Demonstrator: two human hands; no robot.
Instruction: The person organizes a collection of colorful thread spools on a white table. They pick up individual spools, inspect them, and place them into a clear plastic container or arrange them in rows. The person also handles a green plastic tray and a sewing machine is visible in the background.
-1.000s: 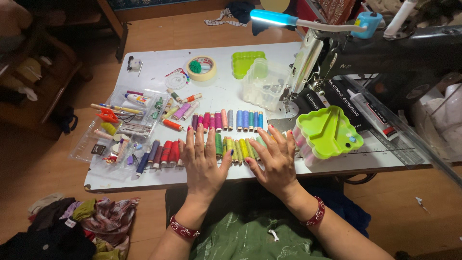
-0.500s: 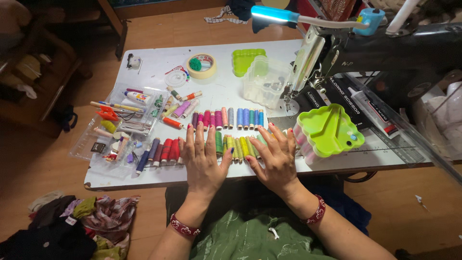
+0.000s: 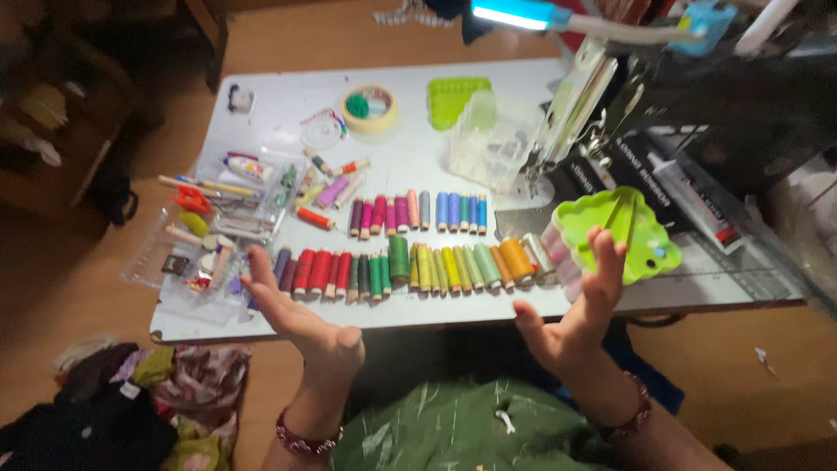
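I hold my left hand [image 3: 296, 314] open, palm turned up and inward, fingers [image 3: 258, 269] spread loosely. My right hand [image 3: 575, 310] mirrors it, open with its palm facing left and its fingertips raised. Both wrists wear dark red beaded bracelets, and the forearms angle outward.

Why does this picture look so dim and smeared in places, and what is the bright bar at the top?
Head view: the bright bar is a lit lamp, blown out to glare; the floor and corners fall dark. Left hand and right hand, both open, look soft with motion blur, and the thread spools are slightly soft too.
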